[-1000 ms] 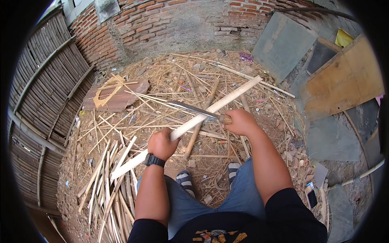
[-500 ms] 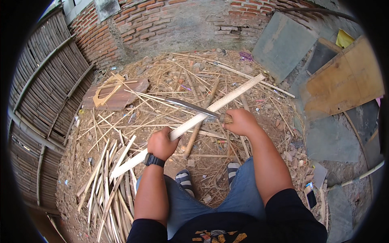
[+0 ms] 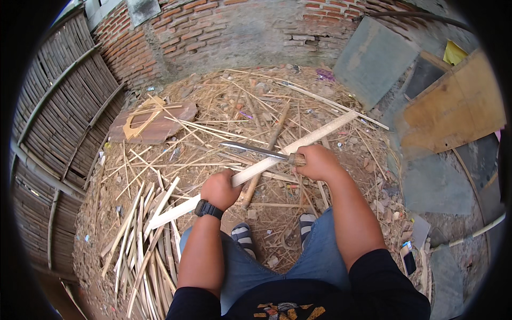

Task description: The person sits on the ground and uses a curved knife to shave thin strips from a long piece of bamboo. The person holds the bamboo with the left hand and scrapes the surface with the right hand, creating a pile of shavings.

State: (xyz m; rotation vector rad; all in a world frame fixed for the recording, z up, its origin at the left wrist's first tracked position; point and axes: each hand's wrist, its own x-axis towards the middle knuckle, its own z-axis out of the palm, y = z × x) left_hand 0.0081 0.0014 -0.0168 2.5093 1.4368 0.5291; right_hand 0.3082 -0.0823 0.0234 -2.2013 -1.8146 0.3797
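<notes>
My left hand [image 3: 220,188] is closed around a long pale strip of split bamboo or wood [image 3: 314,135], which slants from the lower left up to the right in front of me. In my right hand [image 3: 314,162] is the wooden handle of a machete [image 3: 253,149]. Its long dark blade points to the left and crosses over the strip, close to or against its upper face; exact contact is hard to tell. Under the strip, a round bamboo pole [image 3: 267,158] lies on the ground.
A heap of split strips [image 3: 144,240] lies by my left leg. Farther off is a rusty sheet [image 3: 152,124] with offcuts on it. Boards [image 3: 453,104] lean along the right side, near a phone [image 3: 408,260]. A woven bamboo fence [image 3: 64,106] stands left, a brick wall [image 3: 234,32] ahead.
My left hand and the strip have shifted a little to the right. The blade has tilted flatter, its tip lower, while my right hand stays almost in place.
</notes>
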